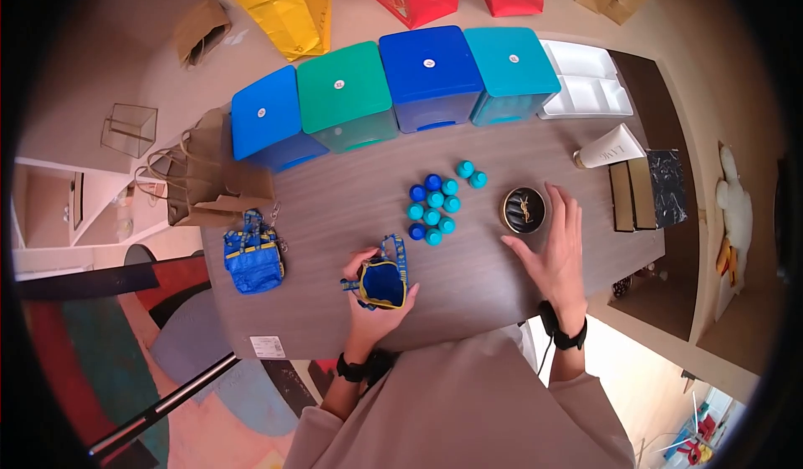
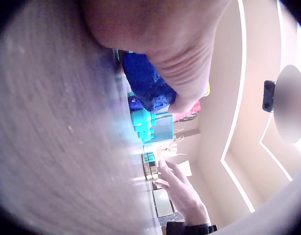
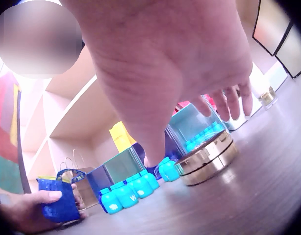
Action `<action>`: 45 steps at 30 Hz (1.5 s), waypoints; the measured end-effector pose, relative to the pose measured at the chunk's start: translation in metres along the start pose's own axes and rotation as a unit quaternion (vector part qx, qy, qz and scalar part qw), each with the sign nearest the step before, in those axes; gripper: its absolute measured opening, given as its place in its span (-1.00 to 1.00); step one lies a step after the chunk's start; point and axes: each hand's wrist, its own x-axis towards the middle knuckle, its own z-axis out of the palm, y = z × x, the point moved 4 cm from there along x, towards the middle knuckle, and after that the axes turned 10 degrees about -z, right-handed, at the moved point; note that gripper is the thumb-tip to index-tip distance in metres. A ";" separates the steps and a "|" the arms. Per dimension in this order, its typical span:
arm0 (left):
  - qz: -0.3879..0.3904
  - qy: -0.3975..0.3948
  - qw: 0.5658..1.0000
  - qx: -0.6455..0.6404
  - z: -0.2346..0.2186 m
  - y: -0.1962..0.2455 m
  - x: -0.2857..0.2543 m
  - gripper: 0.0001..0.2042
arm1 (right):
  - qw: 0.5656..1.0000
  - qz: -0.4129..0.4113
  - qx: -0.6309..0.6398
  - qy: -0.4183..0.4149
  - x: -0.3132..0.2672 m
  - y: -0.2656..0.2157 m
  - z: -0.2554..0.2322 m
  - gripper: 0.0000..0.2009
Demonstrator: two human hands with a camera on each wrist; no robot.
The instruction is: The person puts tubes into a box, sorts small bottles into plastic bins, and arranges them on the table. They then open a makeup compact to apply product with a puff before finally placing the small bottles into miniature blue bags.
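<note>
My left hand (image 1: 375,317) grips a small blue bag (image 1: 385,284) with yellow trim, its mouth unzipped and facing up. In the right wrist view the fingers wrap this blue pouch (image 3: 59,199) low over the table. My right hand (image 1: 559,251) is spread beside a round black-and-gold compact (image 1: 524,210), thumb on its near side and fingers to its right. The right wrist view shows the hand arched above the gold-sided compact (image 3: 208,159), holding nothing. Several small teal and dark blue bottles (image 1: 432,217) stand grouped between the hands.
Four lidded bins (image 1: 429,76) line the back, with a white divided tray (image 1: 585,84) at their right. A cream tube (image 1: 611,146) and an opened black box (image 1: 648,189) lie at right. A second blue bag (image 1: 253,261) and a paper bag (image 1: 219,172) are at left.
</note>
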 end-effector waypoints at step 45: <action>0.023 -0.052 0.991 -0.121 0.004 -0.003 0.009 -0.04 | 0.971 -0.200 0.060 -0.115 0.023 -0.115 0.040 -0.72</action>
